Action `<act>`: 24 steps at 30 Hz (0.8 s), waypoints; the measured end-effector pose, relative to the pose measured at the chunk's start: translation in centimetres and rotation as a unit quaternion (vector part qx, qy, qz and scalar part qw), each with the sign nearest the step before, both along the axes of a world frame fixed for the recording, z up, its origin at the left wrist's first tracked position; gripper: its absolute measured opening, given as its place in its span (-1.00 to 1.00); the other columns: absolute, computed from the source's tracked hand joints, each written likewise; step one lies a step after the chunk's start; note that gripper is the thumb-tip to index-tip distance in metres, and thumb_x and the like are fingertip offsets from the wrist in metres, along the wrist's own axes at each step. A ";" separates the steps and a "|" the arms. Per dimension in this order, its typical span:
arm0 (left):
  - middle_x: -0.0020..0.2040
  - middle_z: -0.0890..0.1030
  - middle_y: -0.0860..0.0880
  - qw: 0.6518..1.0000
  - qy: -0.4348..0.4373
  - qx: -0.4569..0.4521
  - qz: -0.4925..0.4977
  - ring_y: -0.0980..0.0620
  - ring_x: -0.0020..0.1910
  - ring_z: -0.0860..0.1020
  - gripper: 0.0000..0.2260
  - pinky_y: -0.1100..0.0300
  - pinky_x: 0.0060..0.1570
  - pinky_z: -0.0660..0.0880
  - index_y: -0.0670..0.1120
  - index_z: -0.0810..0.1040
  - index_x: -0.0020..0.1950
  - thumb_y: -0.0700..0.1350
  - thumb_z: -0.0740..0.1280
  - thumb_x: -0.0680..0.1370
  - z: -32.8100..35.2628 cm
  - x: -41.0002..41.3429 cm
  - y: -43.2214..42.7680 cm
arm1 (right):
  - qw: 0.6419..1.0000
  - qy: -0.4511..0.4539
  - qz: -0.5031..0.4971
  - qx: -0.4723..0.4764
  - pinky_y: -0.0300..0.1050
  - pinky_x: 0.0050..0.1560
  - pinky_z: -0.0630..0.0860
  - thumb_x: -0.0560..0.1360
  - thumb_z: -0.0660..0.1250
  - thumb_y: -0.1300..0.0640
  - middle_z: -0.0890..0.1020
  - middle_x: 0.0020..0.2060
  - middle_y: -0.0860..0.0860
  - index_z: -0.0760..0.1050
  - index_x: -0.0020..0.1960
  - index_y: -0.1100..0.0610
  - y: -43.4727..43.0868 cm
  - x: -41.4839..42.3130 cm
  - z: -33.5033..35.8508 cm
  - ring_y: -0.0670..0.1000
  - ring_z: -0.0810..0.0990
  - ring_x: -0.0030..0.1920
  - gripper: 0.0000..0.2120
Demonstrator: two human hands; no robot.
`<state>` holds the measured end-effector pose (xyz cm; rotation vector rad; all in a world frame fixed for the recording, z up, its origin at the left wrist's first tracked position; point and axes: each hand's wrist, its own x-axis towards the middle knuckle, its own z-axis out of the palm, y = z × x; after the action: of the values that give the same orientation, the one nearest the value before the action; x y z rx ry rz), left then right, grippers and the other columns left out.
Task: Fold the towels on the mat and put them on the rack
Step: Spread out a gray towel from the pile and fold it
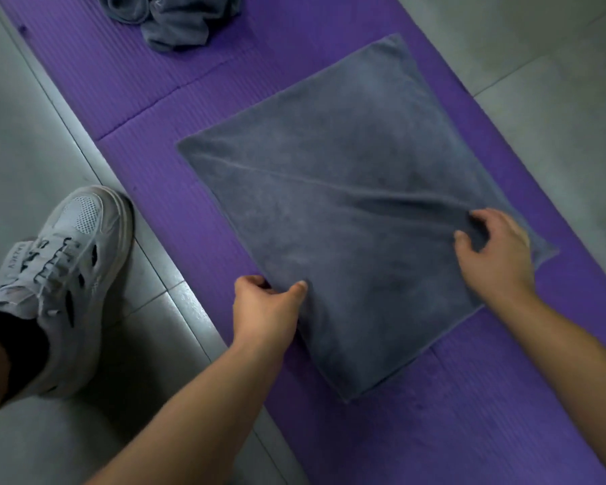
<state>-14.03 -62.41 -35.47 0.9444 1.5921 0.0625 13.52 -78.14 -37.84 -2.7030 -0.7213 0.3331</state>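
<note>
Folding step: left hand (265,302) and right hand (494,246) are each pinching an edge of the gray towel (347,190) on the mat (469,432). Next move is likely calling for another fold; crumpled towels (175,19) are waiting

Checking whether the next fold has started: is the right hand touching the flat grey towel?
Touching. The head view shows the right hand pinching the grey towel near its right corner, with cloth bunched up between thumb and fingers.

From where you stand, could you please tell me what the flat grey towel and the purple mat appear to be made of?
The flat grey towel looks like soft matte terry or microfibre cloth: fuzzy nap, stitched hem. The purple mat looks like matte foam, probably: fine ribbed lines.
</note>
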 end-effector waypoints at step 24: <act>0.00 0.64 -0.01 0.998 0.011 0.007 0.069 -0.05 -0.04 0.64 -0.66 -0.07 0.09 0.63 -0.09 0.53 0.11 -0.10 0.57 0.42 0.8 1.7 -7.4 | 0.891 0.173 -0.390 0.155 -0.27 -0.17 0.47 0.44 0.56 0.04 0.64 -0.03 0.01 0.60 0.13 0.18 -6.3 2.5 0.9 -0.03 0.61 -0.12 -0.66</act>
<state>-12.36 -69.77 -34.63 0.8475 1.6773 0.1596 16.07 -84.41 -36.97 -2.2897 0.3938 0.4231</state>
